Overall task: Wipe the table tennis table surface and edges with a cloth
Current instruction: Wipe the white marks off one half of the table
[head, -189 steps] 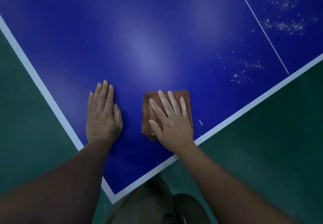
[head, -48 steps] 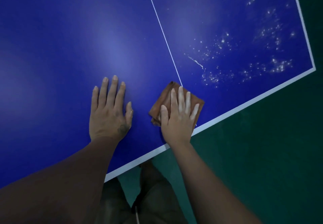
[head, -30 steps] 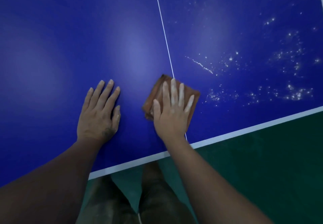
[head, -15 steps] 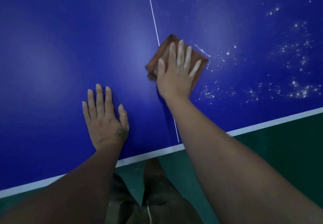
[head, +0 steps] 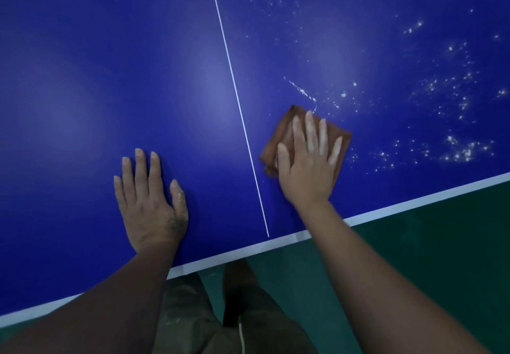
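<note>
Nearest me is the edge stripe (head: 414, 203) of the table (head: 82, 77). It runs just behind both wrists, with green floor (head: 441, 257) below it.

Left hand (head: 150, 204) is flat on the blue, fingers straight, holding nothing, just bracing. It sits left of the centre line (head: 234, 83).

Right hand (head: 306, 171) is right of that line, palm down. Its fingers are straight and spread, pressing the cloth (head: 339, 136) onto the surface, with no pinch and no curl round it. The cloth is folded to a rough square with one corner pointing away from me and left. It shows past my fingertips and on both sides of the hand.

The relation that matters is that all the dirt lies on the right hand's side of the line.
- A thin white streak (head: 302, 91) starts just past the cloth's far corner and runs away-left.
- White specks (head: 455, 152) scatter from beside my little finger out to the right.
- The densest patch is well to the right, near the stripe, and more lies further ahead-right up to the frame edge.

My read is that the right hand is the near one and the left only braces. The next stroke should go forward over the streak, then sweep right along the stripe.

The risk is that a flat press gives no real hold, so a light push could let the cloth slip or unfold. I can't tell whether the edge itself has been wiped.
</note>
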`<state>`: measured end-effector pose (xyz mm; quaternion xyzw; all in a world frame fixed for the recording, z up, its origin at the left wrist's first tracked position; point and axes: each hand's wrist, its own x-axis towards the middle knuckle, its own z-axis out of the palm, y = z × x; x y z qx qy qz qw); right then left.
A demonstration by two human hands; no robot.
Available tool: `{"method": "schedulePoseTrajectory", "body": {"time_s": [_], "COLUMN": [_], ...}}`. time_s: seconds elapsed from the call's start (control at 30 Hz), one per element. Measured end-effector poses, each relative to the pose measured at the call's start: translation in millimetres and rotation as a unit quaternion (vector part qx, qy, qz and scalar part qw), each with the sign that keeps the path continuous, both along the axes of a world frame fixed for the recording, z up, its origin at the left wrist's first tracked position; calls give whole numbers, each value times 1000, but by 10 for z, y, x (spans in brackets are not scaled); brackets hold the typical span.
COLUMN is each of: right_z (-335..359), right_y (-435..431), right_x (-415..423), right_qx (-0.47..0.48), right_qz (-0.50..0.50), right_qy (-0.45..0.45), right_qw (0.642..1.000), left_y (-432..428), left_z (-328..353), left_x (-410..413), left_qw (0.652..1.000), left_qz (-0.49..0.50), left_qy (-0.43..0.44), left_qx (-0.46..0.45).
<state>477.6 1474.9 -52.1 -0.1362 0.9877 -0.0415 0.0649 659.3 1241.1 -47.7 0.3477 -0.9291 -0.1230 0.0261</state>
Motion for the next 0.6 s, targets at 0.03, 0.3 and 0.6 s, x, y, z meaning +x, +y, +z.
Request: {"method": "schedulePoseTrajectory", "body": {"time_s": [0.03,0.3,0.6], "right_z": [2,64,2], "right_y": [-39,-102,-398], "right_x": [-236,-215,155], "right_qx": [-3,7,2], "right_qz": [-5,-15,62], "right_qy": [-5,-20,11], "right_qw": [1000,1000,998], "left_y": [1,-9,-21], "left_z": [-2,-56,-70], "left_x": [-1,10,20], "left_qw": [1000,1000,1000], "left_qz": [1,-1,-2], "left_qy": [-1,15,15], "left_qx": [-1,-12,-12]}}
